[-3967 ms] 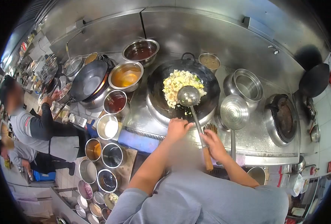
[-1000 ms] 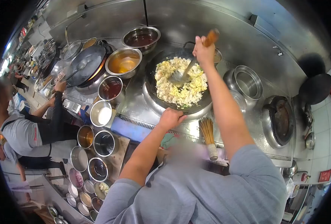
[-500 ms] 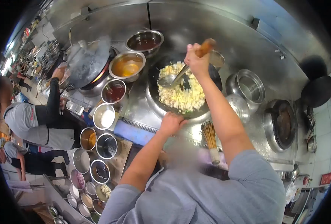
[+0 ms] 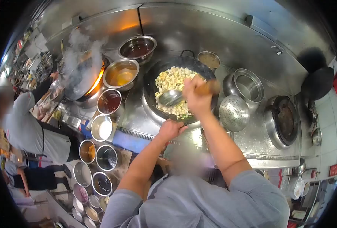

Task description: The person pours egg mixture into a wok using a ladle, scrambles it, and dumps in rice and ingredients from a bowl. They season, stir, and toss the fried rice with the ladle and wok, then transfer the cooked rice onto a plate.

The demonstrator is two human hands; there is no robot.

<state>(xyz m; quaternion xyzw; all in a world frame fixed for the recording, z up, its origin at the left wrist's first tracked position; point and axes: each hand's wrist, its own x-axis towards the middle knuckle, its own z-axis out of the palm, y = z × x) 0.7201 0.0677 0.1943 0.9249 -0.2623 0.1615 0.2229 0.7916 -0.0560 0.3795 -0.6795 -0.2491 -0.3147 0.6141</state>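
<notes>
My right hand (image 4: 197, 97) is closed around the wooden handle of a ladle (image 4: 171, 97). The ladle's metal bowl rests in chopped yellow-and-white food, which looks like egg fried rice (image 4: 169, 80), inside a black wok (image 4: 150, 81). At the wok's near edge, my left hand (image 4: 171, 129) is closed on the rim, its thumb lying along it. Some green bits show in the food by that edge. A loop handle stands up from the wok's far side.
Left of the wok are steel bowls of dark liquid (image 4: 137, 48) and amber liquid (image 4: 121, 73), plus several seasoning pots. A perforated strainer (image 4: 234, 113) and nested steel pots (image 4: 248, 86) lie to the right. Another person (image 4: 35, 121) works at a smoking, flaming wok (image 4: 83, 78).
My right hand and the ladle have come lower and nearer over the wok. The wok now shows its far handle. Flames and smoke have grown at the neighbouring wok.
</notes>
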